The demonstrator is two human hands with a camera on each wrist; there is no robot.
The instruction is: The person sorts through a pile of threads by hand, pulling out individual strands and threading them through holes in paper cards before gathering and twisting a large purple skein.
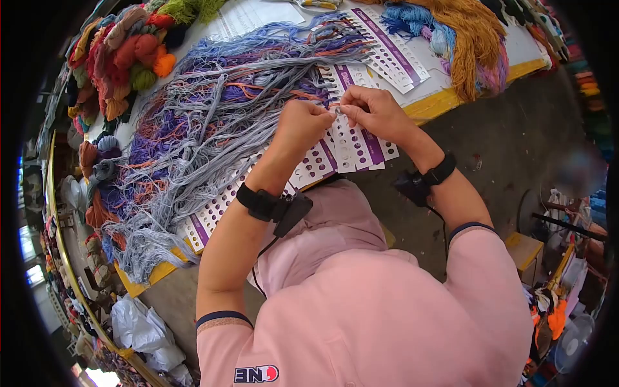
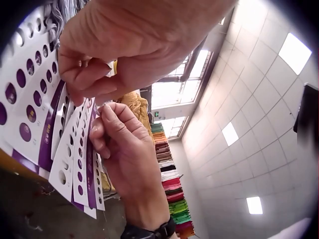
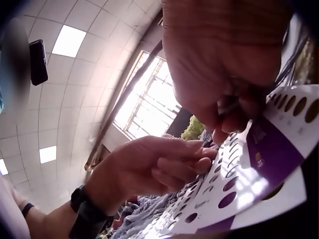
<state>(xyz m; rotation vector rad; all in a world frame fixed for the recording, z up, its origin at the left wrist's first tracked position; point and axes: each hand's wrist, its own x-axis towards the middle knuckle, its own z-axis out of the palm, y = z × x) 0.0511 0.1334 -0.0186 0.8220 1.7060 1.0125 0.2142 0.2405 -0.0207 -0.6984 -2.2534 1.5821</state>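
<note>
White cards with punched holes and purple bands (image 1: 343, 145) hang over the table's near edge, threads looped through holes along one side. At the upper end of one narrow card, the left hand (image 1: 300, 126) and right hand (image 1: 379, 115) meet, fingertips nearly touching. Each pinches thumb against index finger on what looks like a thin pale thread, mostly hidden by the fingers. From the left wrist, the right hand (image 2: 130, 154) shows beside the fanned cards (image 2: 75, 149). The right wrist view has the left hand (image 3: 144, 169) against the card edge (image 3: 224, 174).
Grey, purple and orange threads (image 1: 213, 122) spread over the table's left side. Coloured yarn bundles (image 1: 129, 55) lie at the back left, brown and blue hanks (image 1: 474, 45) at the back right. More punched cards (image 1: 393, 55) lie behind the hands. A yellow edge (image 1: 445, 106) borders the table.
</note>
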